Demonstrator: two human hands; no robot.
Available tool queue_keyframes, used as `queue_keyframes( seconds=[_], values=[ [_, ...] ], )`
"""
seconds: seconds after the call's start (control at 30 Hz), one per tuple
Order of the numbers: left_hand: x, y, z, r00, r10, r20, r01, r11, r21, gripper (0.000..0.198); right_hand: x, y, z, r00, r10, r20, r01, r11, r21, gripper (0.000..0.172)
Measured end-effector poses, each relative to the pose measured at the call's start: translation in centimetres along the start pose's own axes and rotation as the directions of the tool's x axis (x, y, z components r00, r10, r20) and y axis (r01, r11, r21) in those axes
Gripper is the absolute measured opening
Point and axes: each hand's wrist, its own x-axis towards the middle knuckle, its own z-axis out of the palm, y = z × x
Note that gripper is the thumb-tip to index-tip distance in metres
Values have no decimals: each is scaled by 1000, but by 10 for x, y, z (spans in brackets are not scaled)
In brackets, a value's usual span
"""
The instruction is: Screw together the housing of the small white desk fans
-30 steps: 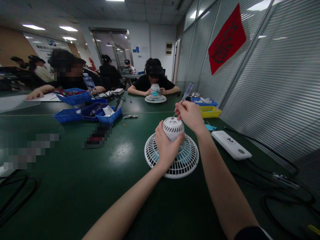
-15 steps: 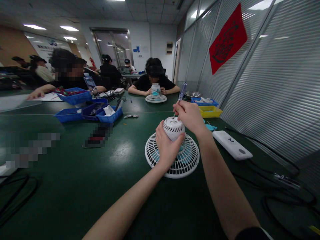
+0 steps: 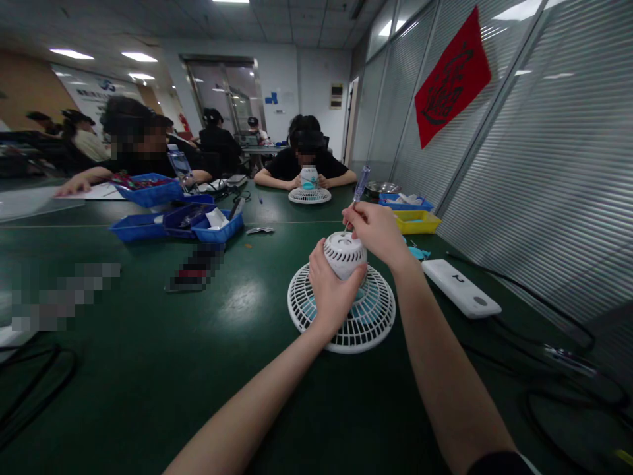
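A small white fan (image 3: 366, 333) lies grille-down on the green table, its rounded motor housing (image 3: 345, 253) pointing up. My left hand (image 3: 332, 290) is wrapped round the near left side of that housing. In my right hand (image 3: 374, 227) is a screwdriver (image 3: 362, 183) with a clear purplish handle, its fingers pinching the thin shaft. The handle leans up and away, and the tip reaches the top of the housing near a small hole. Whether it sits in a screw there is too small to tell. Light blue blades show through the grille.
A white power bank (image 3: 461, 288) with cables lies at the right. Behind it are light blue parts (image 3: 419, 253), a yellow tray (image 3: 418, 222) and a metal bowl (image 3: 383, 188). Blue trays (image 3: 225, 231) and a dark phone (image 3: 195, 269) are leftward. Across the table a person handles a similar fan (image 3: 309, 191).
Both hands keep their holds on the housing and the screwdriver. The screwdriver's handle sits very slightly lower; the whole view has shifted a little.
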Motion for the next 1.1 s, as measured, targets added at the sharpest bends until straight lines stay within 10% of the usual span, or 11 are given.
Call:
queue_keyframes(
  seconds=[1.1],
  values=[
    [0,-1,0,1000,-1,0,1,1000,5,75,2,2,-4,998,56,-1,-54,968,246,15]
  ],
)
